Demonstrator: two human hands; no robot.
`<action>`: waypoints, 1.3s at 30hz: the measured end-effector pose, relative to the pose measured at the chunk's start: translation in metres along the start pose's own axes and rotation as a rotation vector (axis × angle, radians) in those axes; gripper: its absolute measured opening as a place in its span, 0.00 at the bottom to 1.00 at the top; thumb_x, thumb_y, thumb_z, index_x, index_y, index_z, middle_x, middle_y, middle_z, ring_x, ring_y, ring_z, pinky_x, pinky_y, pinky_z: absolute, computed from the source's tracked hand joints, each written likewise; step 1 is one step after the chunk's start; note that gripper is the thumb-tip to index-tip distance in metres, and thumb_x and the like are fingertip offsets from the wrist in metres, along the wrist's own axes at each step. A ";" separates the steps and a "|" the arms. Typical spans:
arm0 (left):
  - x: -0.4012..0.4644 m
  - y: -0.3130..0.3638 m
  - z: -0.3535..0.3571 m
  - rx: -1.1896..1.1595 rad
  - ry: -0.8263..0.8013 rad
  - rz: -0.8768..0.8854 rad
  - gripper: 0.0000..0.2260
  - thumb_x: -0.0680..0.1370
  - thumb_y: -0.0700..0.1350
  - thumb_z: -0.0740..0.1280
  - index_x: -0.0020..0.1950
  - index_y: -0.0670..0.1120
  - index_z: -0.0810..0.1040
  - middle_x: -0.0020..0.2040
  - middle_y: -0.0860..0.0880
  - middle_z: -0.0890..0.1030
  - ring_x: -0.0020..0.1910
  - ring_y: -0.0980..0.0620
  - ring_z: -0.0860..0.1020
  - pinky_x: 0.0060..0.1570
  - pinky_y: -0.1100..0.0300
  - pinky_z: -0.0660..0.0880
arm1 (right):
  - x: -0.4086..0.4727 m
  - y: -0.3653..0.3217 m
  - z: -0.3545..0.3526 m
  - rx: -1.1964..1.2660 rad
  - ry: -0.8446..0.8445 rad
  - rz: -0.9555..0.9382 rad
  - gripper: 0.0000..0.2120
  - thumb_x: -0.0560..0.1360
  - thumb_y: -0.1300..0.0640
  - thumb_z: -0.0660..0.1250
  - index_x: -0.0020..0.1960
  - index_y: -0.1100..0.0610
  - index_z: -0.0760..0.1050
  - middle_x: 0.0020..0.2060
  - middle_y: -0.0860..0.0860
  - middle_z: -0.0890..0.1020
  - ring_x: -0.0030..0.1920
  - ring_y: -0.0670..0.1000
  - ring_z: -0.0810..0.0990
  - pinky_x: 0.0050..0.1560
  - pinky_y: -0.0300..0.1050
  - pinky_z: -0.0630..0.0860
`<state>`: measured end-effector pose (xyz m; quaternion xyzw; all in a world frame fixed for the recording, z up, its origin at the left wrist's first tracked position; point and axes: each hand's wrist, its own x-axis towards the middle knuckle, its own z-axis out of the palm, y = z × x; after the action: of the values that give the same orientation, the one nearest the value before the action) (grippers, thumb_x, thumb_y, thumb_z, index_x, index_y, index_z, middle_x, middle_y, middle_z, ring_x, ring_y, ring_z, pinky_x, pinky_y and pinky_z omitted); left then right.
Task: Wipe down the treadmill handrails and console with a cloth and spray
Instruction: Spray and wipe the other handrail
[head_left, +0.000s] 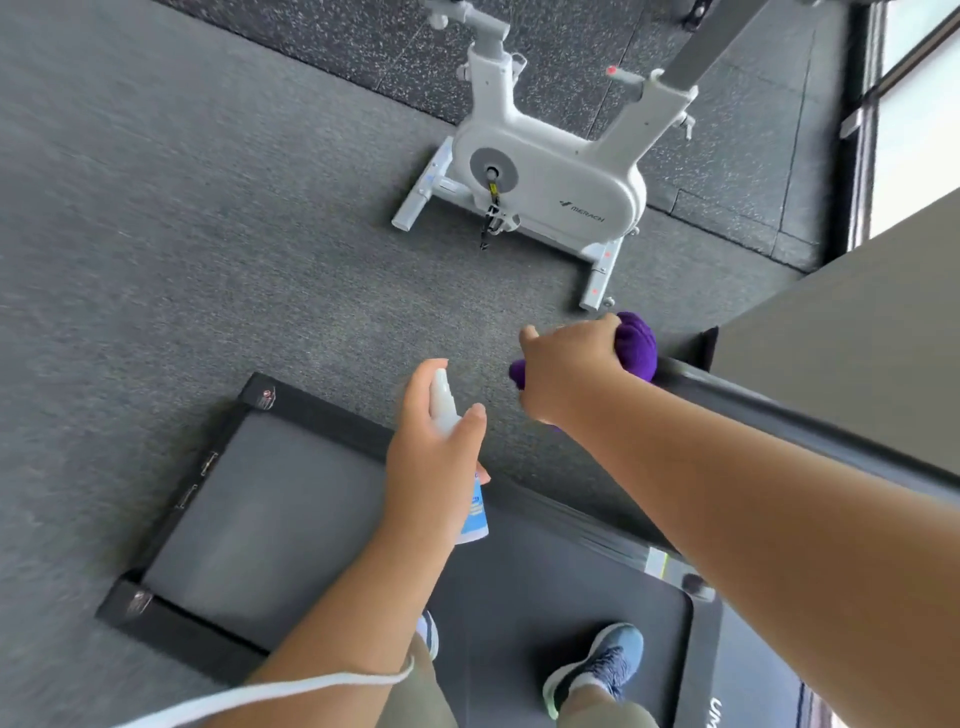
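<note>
The right hand (569, 371) grips a bunched purple cloth (639, 345), pressing it onto the end of the dark handrail (779, 410). The left hand (434, 457) is closed round a small spray bottle (470, 525), nozzle up, held over the treadmill deck (545, 587) — near the cloth but not touching it. The picture is blurred, so the head seems to be turning. Risks as I see them: spray drifting onto the belt underfoot and leaving it slick, or the cloth sliding off the rail's end — a loose grip would do it.
</note>
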<state>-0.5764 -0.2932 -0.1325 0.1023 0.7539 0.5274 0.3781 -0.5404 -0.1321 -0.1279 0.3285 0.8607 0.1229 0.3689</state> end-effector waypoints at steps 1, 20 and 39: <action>-0.006 0.005 0.009 0.000 -0.015 0.007 0.19 0.79 0.44 0.67 0.64 0.65 0.71 0.59 0.47 0.78 0.26 0.50 0.77 0.41 0.49 0.83 | -0.006 0.015 0.003 0.135 0.088 0.026 0.29 0.78 0.38 0.60 0.73 0.53 0.65 0.53 0.54 0.81 0.55 0.61 0.79 0.55 0.58 0.70; -0.098 0.018 0.138 0.297 -0.284 0.053 0.20 0.80 0.45 0.68 0.62 0.70 0.72 0.35 0.49 0.80 0.31 0.48 0.79 0.47 0.42 0.81 | -0.183 0.262 0.283 0.795 0.599 0.705 0.24 0.81 0.39 0.51 0.43 0.57 0.73 0.43 0.58 0.81 0.49 0.64 0.77 0.56 0.58 0.72; -0.073 -0.018 0.175 0.543 -0.449 0.063 0.23 0.79 0.47 0.68 0.63 0.73 0.68 0.36 0.46 0.79 0.30 0.48 0.81 0.41 0.53 0.80 | -0.181 0.129 0.247 2.484 0.457 1.470 0.13 0.81 0.52 0.59 0.39 0.53 0.74 0.29 0.43 0.73 0.24 0.41 0.69 0.33 0.40 0.68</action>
<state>-0.4029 -0.2156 -0.1416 0.3358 0.7613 0.2832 0.4770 -0.2095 -0.1607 -0.1416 0.7589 0.0910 -0.4782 -0.4325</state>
